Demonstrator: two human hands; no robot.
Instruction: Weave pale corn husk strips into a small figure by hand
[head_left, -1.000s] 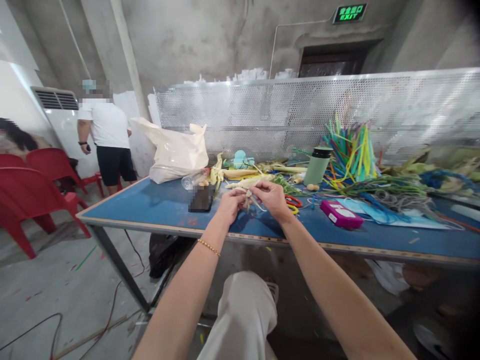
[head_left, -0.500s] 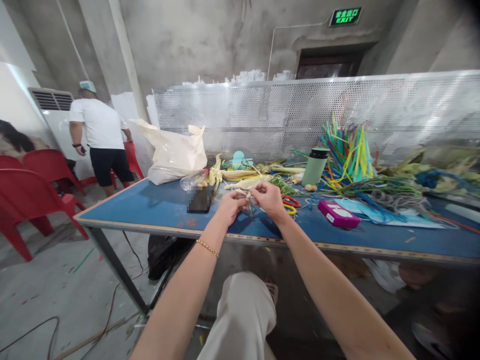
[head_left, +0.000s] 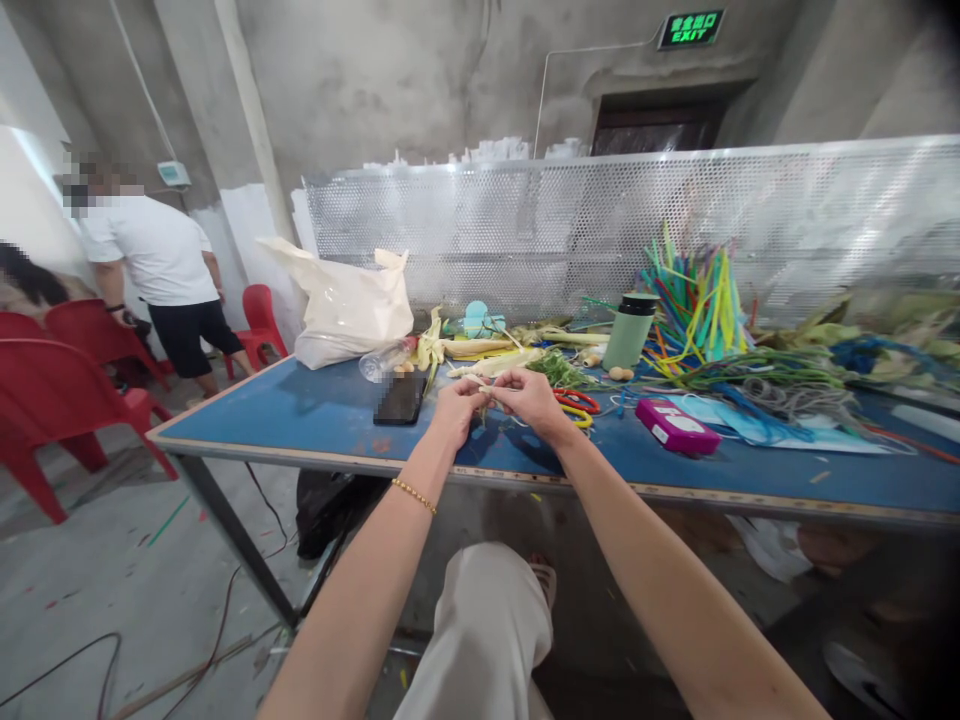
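Above the front part of the blue table (head_left: 330, 410), my left hand (head_left: 457, 410) and my right hand (head_left: 531, 400) meet almost fingertip to fingertip. Both are closed in a pinch on a thin pale strip (head_left: 486, 381) that looks like corn husk. Thin ends hang below the fingers, and the fingers hide much of the piece. Behind my hands lie pale corn husks (head_left: 499, 362) and some green leafy stuff (head_left: 564, 370). A dark phone (head_left: 399, 400) lies left of my left hand. Red and yellow loops (head_left: 577, 405) are just right of my right hand.
A cream plastic bag (head_left: 356, 310) and a clear bottle (head_left: 375, 365) stand at the left. To the right are a green flask (head_left: 631, 335), a purple box (head_left: 677, 427), coloured strips (head_left: 709, 300) and cords (head_left: 795, 405). A person (head_left: 161, 250) stands near red chairs (head_left: 82, 410).
My fingers have shifted along the husk strip, and the bunched part between them shows less now. The person in the white shirt has moved left and leans over.
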